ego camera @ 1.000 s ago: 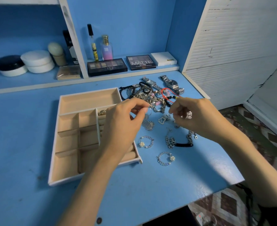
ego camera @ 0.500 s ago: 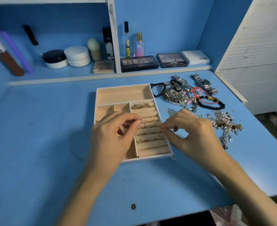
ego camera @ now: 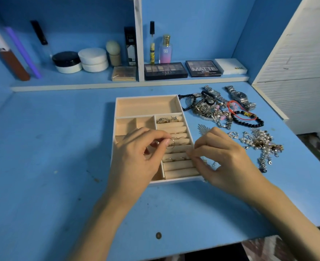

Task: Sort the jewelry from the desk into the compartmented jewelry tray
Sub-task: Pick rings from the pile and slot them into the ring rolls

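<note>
1. Head view: a blue worktop (ego camera: 52,157) carries a pale compartmented jewelry tray (ego camera: 148,95) near its middle. Both of the person's hands are over the tray's near half.
2. The left hand (ego camera: 136,157) is curled. Its thumb and first fingers (ego camera: 164,137) are clamped on a thin hoop ring (ego camera: 171,143), held just above the ring rolls (ego camera: 174,129) that fill the tray's right section.
3. The right hand (ego camera: 225,159) reaches in from the right with its fingers (ego camera: 193,152) drawn together at the tips, right at the edge of the ring rolls. That spot is blurred, so I cannot tell whether they pinch anything.
4. A small silvery piece (ego camera: 211,163) shows below the right palm, just beside the tray's right wall.
5. A few rings (ego camera: 166,120) sit in the farthest slot of the rolls. More thin rings (ego camera: 176,158) sit in a slot between the two hands.
6. The tray's long far compartment (ego camera: 146,106) and the small left compartments (ego camera: 125,125) show only their lining where the hands do not cover them.
7. Unsorted jewelry lies on the worktop to the right of the tray:
   - a tangled heap of chains (ego camera: 208,110)
   - two metal watches (ego camera: 239,96)
   - a red cord bracelet (ego camera: 238,112)
   - a black bead bracelet (ego camera: 249,123)
   - a silver leaf-shaped piece (ego camera: 202,128)
   - a pearl cluster (ego camera: 260,142), nearer the worktop's right edge
8. On the shelf behind stand round jars (ego camera: 80,61), a pink bottle (ego camera: 165,49), two eyeshadow palettes (ego camera: 164,71) and a white box (ego camera: 230,65).
</note>
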`<state>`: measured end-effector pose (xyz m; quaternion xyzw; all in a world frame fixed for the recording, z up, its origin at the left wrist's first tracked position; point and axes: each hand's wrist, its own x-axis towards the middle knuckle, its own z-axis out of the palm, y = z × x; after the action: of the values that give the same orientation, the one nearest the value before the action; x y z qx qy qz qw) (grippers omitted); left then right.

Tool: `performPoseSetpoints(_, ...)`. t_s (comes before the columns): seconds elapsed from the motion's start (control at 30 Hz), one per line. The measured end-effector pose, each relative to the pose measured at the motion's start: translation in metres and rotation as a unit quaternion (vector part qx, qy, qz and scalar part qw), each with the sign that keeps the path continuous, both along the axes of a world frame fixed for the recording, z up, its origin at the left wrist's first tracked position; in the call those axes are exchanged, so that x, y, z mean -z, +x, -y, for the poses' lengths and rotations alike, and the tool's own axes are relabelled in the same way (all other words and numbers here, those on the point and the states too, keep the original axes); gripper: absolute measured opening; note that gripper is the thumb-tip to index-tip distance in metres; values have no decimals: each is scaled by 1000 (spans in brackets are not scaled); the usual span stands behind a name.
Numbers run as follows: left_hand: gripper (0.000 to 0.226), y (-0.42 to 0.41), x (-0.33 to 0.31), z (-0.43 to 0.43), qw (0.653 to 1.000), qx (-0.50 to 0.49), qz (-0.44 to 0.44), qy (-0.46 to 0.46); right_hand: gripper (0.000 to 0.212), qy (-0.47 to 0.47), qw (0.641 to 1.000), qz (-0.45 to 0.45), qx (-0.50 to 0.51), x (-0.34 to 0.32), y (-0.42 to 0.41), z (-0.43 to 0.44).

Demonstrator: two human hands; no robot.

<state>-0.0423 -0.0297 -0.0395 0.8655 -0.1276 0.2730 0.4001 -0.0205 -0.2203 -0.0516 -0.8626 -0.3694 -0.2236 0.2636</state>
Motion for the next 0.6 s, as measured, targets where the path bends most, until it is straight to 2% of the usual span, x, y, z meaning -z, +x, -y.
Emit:
performPoseSetpoints(0.23,10,-1,0,0,1000,6,-11,-5,11,-39,997,-70,22,-9,-1,5)
performPoseSetpoints(0.43,7,-2,0,-1,1000,9,-14,3,6,4,989,-138,56,-12,-2,7)
performPoseSetpoints(0.6,8,-2,-1,0,1000,12,-15,8,7,4,983,-173,59,-12,-1,5)
